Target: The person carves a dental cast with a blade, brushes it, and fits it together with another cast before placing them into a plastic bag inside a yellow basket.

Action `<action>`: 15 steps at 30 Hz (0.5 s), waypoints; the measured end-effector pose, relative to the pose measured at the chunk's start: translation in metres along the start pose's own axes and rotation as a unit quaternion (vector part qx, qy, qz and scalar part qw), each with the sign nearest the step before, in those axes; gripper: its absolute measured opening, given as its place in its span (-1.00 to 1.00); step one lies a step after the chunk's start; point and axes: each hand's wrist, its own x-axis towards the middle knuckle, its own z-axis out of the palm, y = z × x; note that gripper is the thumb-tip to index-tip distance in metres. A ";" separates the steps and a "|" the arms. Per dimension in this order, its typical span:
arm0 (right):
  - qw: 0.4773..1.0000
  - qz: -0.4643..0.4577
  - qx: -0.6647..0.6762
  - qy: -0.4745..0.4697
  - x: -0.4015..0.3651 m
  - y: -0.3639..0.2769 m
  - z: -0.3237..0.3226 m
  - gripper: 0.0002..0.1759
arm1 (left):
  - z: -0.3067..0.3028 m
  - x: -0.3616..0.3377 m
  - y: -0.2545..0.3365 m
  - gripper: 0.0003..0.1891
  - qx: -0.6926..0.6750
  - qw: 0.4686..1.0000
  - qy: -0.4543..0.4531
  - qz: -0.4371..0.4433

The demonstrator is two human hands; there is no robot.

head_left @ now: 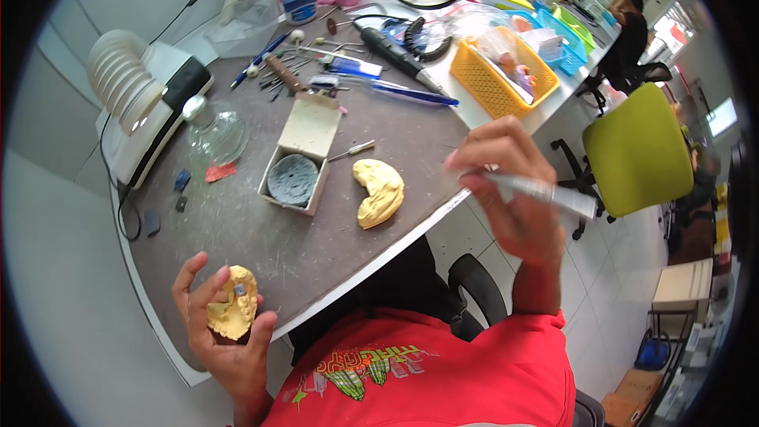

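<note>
A yellow plaster dental model point(233, 304) with a small grey piece on it rests in my left hand point(225, 332), its fingers curled around the sides. My right hand point(514, 190) is raised past the desk's front edge and pinches a slim silver metal tool point(545, 194), whose thick end points right. Between the hands, a second yellow plaster piece point(379, 194), curved in shape, lies on the brown desk mat point(316, 257). Beside it stands an open small box point(294, 178) holding a round grey block.
Behind are a glass bottle point(215, 130), scattered tools, a blue pen point(415, 95), a black handpiece point(395, 55) and a yellow basket point(506, 79). A white machine with a hose point(154, 103) stands left. A green chair point(639, 150) and a seated person point(624, 39) are at right.
</note>
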 end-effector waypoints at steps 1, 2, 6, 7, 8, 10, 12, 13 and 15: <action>1.000 0.001 0.005 0.005 0.004 0.006 -0.001 -0.67 | -0.001 -0.002 -0.003 -0.42 0.026 1.000 -0.008 -0.003; 0.999 0.021 -0.019 -0.019 0.005 0.007 -0.006 -0.53 | -0.001 -0.006 -0.010 -0.22 0.061 0.998 0.018 0.019; 0.986 0.119 -0.053 -0.105 0.026 0.015 -0.006 -0.45 | 0.008 -0.006 0.003 0.05 -0.040 0.999 0.010 -0.034; 0.985 0.124 -0.059 -0.100 0.030 0.021 -0.002 -0.45 | 0.012 -0.006 0.007 0.05 -0.045 0.999 0.002 -0.030; 0.984 0.088 -0.105 -0.117 0.031 0.030 0.005 -0.50 | 0.016 -0.006 0.013 0.05 -0.056 0.997 0.024 -0.055; 0.977 0.044 -0.165 -0.129 0.034 0.042 0.020 -0.63 | 0.019 -0.006 0.017 0.03 -0.049 0.994 0.054 -0.082; 0.978 0.026 -0.190 -0.082 0.034 0.043 0.025 -0.65 | 0.021 -0.005 0.018 0.02 -0.051 0.994 0.057 -0.084; 0.976 0.005 -0.215 -0.036 0.034 0.043 0.027 -0.67 | 0.021 -0.004 0.019 0.01 -0.054 0.993 0.062 -0.085; 0.981 0.006 -0.194 -0.009 0.025 0.038 0.024 -0.68 | 0.021 -0.004 0.017 0.01 -0.072 0.990 0.070 -0.096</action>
